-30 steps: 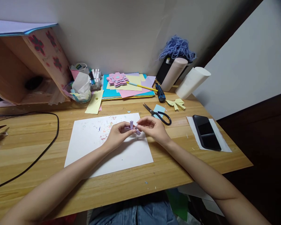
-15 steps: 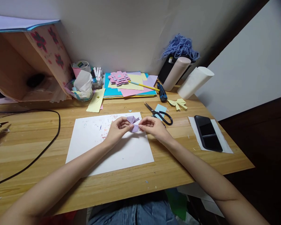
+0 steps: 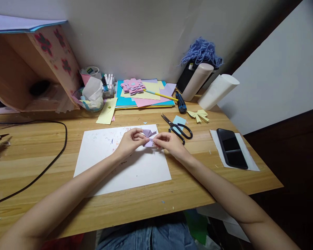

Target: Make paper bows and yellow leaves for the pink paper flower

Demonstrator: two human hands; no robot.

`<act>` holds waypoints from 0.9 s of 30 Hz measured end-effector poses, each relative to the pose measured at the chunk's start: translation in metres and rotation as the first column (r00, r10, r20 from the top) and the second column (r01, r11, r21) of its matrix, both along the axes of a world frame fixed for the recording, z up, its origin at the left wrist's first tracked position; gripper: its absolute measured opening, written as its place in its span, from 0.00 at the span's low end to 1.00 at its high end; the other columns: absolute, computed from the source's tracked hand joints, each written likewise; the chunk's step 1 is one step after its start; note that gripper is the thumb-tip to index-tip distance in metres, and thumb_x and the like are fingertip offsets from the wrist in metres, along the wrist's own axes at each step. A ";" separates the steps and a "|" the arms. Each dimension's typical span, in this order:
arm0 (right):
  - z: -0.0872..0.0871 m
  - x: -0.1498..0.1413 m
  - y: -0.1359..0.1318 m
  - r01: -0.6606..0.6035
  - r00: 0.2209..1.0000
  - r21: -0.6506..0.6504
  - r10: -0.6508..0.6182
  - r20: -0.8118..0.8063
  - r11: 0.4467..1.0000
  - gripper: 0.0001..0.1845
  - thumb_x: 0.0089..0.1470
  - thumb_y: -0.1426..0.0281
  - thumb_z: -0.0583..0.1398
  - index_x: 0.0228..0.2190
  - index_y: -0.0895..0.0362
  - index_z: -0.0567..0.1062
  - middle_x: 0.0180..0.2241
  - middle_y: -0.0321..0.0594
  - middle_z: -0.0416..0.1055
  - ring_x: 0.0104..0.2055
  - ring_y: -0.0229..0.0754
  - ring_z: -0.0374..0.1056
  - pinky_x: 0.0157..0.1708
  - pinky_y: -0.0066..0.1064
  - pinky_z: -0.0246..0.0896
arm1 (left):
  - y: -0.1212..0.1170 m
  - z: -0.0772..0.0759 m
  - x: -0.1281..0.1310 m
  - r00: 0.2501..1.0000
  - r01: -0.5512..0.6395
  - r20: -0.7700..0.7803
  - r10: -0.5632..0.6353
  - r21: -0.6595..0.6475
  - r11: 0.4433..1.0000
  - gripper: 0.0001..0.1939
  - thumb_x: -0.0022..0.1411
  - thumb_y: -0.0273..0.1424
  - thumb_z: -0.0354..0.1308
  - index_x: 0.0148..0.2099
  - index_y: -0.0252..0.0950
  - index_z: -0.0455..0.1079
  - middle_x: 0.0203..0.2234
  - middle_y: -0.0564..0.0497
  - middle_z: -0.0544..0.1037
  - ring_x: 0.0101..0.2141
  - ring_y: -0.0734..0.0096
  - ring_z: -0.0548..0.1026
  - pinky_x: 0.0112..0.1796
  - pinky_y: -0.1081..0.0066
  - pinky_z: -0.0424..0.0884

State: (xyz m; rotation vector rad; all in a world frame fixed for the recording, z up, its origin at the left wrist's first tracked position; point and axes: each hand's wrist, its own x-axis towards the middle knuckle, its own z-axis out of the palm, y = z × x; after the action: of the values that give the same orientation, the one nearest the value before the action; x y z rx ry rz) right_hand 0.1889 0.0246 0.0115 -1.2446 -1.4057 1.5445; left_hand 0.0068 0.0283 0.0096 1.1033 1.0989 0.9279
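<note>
Between my two hands is a folded piece of purple paper, creased and fanned out, held just above a white sheet marked with coloured specks. My left hand pinches the paper near its middle between thumb and fingers. From the other side my right hand pinches a small flap of it between thumb and index finger. Black-handled scissors lie just beyond my right hand, over a light blue paper piece. A yellow paper bow rests farther right.
A phone lies on a white tissue at the right. Along the back stand coloured papers with a pink paper flower, a box cutter, a paper roll, and a marker holder. A black cable curves at left.
My right hand has shifted slightly left, closer to my left hand, with its fingertips farther in on the purple paper. The left hand's pinch stays about the same.
</note>
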 end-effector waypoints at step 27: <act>-0.005 -0.006 -0.006 0.058 0.983 -0.053 -0.066 -0.170 0.997 0.11 0.43 0.64 0.65 0.26 0.58 0.73 0.23 0.36 0.73 0.25 0.34 0.69 0.30 0.27 0.64 | -0.001 0.017 -0.004 0.992 0.099 -0.081 -0.099 -0.007 0.995 0.14 0.51 0.39 0.60 0.25 0.32 0.68 0.20 0.55 0.68 0.24 0.78 0.64 0.28 0.75 0.58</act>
State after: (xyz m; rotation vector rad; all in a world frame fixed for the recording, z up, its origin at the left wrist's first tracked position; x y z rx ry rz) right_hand 0.1831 0.0188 0.0064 -1.1426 -1.2149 1.6104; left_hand 0.0031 0.0278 0.0262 1.1907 1.1012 0.8092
